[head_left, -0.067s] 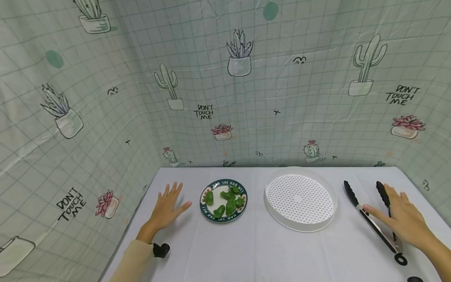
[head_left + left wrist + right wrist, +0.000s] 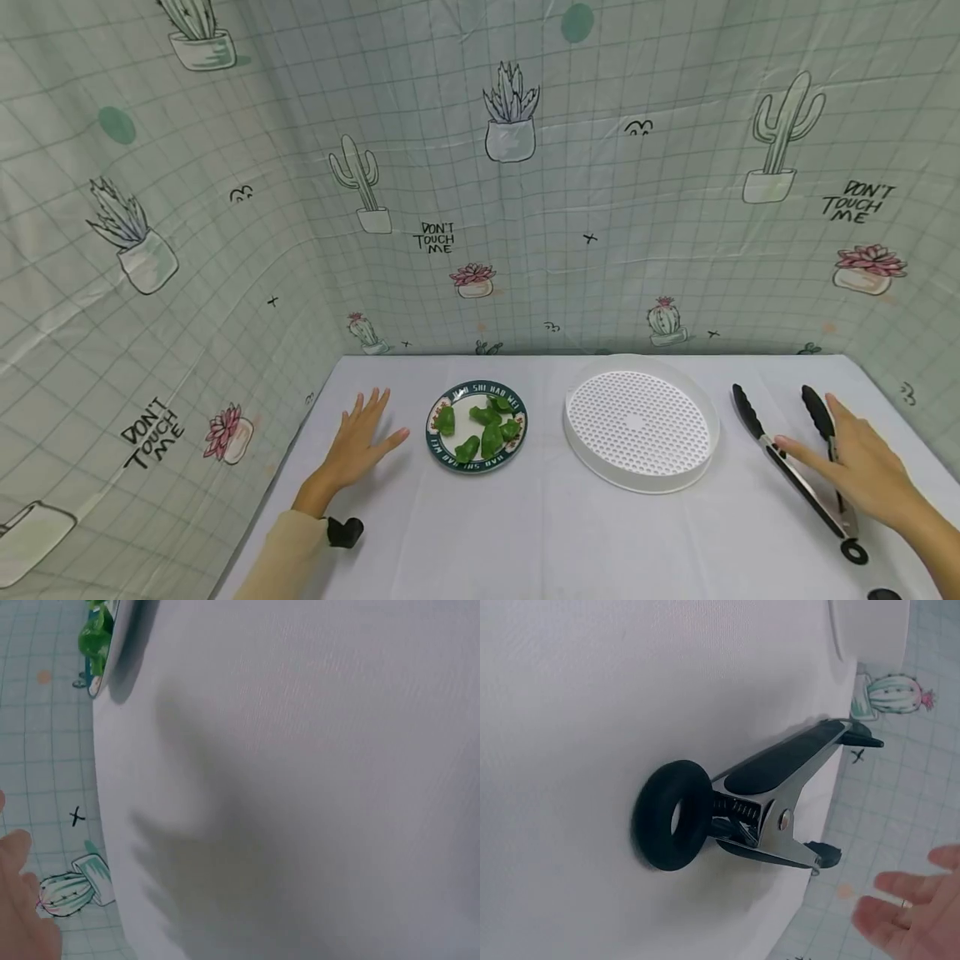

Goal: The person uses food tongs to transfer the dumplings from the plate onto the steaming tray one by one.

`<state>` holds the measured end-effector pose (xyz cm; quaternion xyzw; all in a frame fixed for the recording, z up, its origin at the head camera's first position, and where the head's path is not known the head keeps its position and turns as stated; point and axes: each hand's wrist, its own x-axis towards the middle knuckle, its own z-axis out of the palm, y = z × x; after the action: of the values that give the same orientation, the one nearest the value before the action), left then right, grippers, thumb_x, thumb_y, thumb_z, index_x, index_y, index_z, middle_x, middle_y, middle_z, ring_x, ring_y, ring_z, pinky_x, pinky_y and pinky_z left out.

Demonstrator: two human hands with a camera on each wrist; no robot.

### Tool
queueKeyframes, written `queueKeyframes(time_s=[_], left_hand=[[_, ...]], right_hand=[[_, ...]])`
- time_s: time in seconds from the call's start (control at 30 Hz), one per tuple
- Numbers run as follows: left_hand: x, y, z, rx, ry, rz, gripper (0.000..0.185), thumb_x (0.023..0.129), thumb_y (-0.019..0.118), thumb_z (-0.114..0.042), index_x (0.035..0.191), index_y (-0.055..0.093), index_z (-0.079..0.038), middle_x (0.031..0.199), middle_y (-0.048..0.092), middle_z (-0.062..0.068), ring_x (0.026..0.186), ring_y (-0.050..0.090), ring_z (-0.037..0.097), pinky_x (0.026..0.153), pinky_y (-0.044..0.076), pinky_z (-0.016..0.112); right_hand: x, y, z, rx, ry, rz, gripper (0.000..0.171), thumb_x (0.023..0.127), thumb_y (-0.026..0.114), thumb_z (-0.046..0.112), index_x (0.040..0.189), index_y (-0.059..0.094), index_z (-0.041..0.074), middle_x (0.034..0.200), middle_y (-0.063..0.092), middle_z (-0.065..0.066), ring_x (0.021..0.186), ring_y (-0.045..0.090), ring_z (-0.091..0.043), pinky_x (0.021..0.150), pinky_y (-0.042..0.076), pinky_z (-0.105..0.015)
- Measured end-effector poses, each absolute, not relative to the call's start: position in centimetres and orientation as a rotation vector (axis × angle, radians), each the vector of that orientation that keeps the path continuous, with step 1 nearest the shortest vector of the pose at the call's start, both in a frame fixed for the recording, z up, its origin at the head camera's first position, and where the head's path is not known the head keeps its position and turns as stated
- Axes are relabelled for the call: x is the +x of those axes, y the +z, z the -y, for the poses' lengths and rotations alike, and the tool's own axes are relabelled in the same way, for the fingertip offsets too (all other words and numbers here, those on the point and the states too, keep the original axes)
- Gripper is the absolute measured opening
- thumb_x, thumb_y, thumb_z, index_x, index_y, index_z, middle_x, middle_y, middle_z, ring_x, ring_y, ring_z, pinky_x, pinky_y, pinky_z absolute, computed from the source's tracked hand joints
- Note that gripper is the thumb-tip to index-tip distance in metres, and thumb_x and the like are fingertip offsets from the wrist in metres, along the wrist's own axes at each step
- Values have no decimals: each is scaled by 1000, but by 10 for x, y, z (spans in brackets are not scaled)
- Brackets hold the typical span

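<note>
At the left of the table my left hand [image 2: 354,446] hovers with its fingers spread, holding nothing; its shadow falls on the cloth in the left wrist view. Beside it is a green-rimmed plate [image 2: 437,452] with several dark green leafy pieces [image 2: 491,439]. Over the far right, my right hand [image 2: 873,471] is held flat with thumb out, above a pair of spread kitchen tongs [image 2: 804,490]. These have black tips, black grips and a black ring [image 2: 673,816] at the hinge end. In the right wrist view the fingers are apart from the tongs.
A round white tray with a perforated base [image 2: 637,479] stands between the plate and the tongs. White cloth [image 2: 525,542] covers the table. Behind and to the left hangs a grid-patterned curtain [image 2: 570,200] printed with cacti.
My right hand has shifted slightly, uncovering more of the tongs' right arm. The left hand, plate and tray stay in place.
</note>
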<state>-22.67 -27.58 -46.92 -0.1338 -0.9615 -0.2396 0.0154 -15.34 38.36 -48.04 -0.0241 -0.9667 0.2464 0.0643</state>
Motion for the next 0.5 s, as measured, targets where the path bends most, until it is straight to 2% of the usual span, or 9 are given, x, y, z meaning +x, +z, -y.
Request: queueKeyframes(time_s=[0.13, 0.27, 0.33, 0.5], left_hand=[[-227, -471, 271, -400, -1058, 2999, 85, 99, 54, -46, 160, 12, -3, 164, 7, 21, 149, -1, 45, 113, 1, 70], [-229, -475, 267, -399, -1327, 2964, 81, 101, 55, -34, 160, 7, -5, 165, 3, 18, 150, -1, 41, 115, 2, 65], [-231, -476, 264, -402, -1405, 2949, 78, 102, 54, -29, 161, 7, -6, 166, 3, 17, 150, 0, 40, 117, 2, 63], [-232, -480, 256, -392, -1568, 2912, 75, 103, 52, -21, 161, 6, -6, 166, 3, 17, 151, 0, 39, 117, 3, 61]], right_hand=[[-154, -479, -387, -204, 775, 2947, 112, 95, 58, 55, 143, -2, -26, 122, 31, -58, 105, 36, -72, 79, 35, -81], [-152, -480, -389, -256, 835, 2981, 112, 95, 55, 56, 139, 0, -31, 106, 37, -56, 94, 43, -69, 71, 40, -76], [-152, -481, -390, -287, 855, 3003, 113, 95, 53, 58, 138, -1, -32, 107, 36, -57, 95, 43, -69, 73, 41, -76], [-152, -483, -389, -346, 889, 3048, 117, 95, 49, 63, 137, -4, -32, 115, 27, -60, 106, 34, -72, 83, 37, -78]])
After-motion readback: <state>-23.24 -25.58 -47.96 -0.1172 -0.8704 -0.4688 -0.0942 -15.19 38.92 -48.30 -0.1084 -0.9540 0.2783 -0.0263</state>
